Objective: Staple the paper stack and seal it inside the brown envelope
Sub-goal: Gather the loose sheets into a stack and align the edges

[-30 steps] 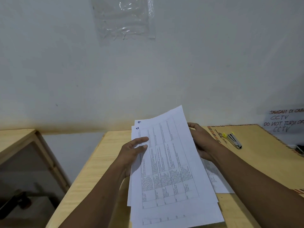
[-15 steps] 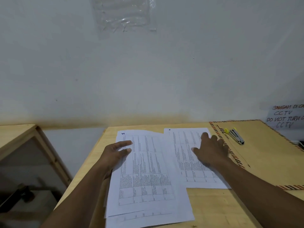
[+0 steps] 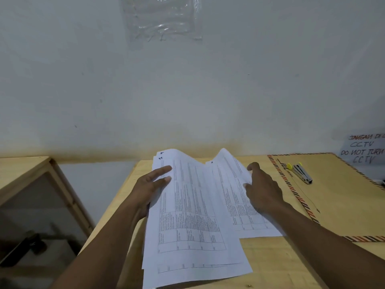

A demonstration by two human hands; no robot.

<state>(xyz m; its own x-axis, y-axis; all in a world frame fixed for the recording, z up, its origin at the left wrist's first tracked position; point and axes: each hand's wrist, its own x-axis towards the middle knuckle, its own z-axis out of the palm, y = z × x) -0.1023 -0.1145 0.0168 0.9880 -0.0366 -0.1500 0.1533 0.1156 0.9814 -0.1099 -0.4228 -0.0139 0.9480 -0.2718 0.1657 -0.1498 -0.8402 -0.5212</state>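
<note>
**A:** What is in the brown envelope (image 3: pixel 337 201)?

**B:** I cannot tell. It lies flat along the right edge of the worktop (image 3: pixel 270 261), striped border showing; a stapler (image 3: pixel 302 174) rests on top of it, toward the far edge.

**A:** And the paper stack (image 3: pixel 187 222)?

**B:** Out of the envelope, over the left part of the worktop; white sheets printed with tables, fanned a little so their near edges are stepped; "1" and "4" are handwritten at the far left corners.

**A:** The hands?

**B:** The left hand (image 3: pixel 152 186) grasps the stack by its left edge, thumb and forefinger on top; the far end is raised. The right hand (image 3: pixel 262 190) has its fingers curled onto the right edge of a loose sheet (image 3: pixel 233 197), bending the far end up; that sheet lies between stack and envelope, its left side tucked under the stack.
</note>
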